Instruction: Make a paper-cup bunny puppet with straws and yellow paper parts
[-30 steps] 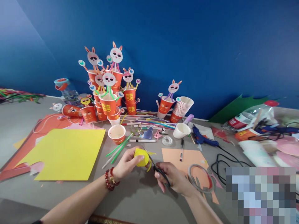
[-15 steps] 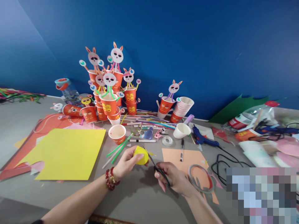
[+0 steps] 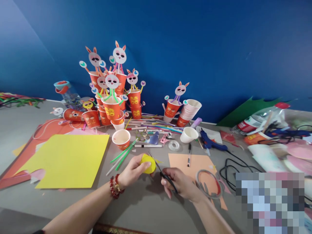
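Observation:
Between the thumb and fingers of my left hand (image 3: 133, 172) is a small, nearly round piece of yellow paper (image 3: 149, 165). A red bead bracelet circles that wrist. My right hand (image 3: 179, 182) is closed around the dark handles of a pair of scissors (image 3: 168, 182), whose blades point up and left beside the paper's right edge. Left of both hands lies a large yellow paper sheet (image 3: 75, 159) with a piece cut from its lower left. Green and white pipe cleaners (image 3: 125, 155) rest just beyond my left hand.
Red paper cups with rabbit figures (image 3: 111, 105) are stacked at the back left. A cup stack (image 3: 190, 112), a white cup (image 3: 188, 135), a blue glue gun (image 3: 211, 141) and a tape roll (image 3: 209, 183) lie to the right. Peach paper (image 3: 180, 159) lies beyond my right hand.
The yellow piece has turned slightly in my left hand, showing a rounder face. The scissors stay beside its edge, and the whole view has shifted a little.

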The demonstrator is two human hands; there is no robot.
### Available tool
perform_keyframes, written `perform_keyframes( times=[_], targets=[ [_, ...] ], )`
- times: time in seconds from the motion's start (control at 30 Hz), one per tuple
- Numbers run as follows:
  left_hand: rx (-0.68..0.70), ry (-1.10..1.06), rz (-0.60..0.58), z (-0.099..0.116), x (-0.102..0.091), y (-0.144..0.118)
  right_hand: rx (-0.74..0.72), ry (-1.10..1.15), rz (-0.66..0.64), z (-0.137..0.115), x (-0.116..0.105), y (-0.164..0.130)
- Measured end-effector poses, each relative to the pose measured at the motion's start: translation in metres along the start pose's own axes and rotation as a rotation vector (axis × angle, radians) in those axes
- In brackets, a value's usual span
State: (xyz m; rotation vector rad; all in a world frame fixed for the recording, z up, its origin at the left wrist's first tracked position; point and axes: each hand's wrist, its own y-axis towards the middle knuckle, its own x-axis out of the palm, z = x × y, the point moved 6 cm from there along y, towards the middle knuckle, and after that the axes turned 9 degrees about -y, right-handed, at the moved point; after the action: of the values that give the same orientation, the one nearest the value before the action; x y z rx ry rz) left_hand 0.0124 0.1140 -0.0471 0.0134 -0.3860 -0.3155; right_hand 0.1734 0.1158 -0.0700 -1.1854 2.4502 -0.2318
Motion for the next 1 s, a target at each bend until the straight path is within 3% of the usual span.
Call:
perform_keyframes(
  times=[1.0],
  targets=[
    [-0.011, 0.015, 0.095, 0.0079, -0.0035, 0.0011, -0.012, -0.006, 0.006, -0.0064, 0.0005, -0.002]
  ],
)
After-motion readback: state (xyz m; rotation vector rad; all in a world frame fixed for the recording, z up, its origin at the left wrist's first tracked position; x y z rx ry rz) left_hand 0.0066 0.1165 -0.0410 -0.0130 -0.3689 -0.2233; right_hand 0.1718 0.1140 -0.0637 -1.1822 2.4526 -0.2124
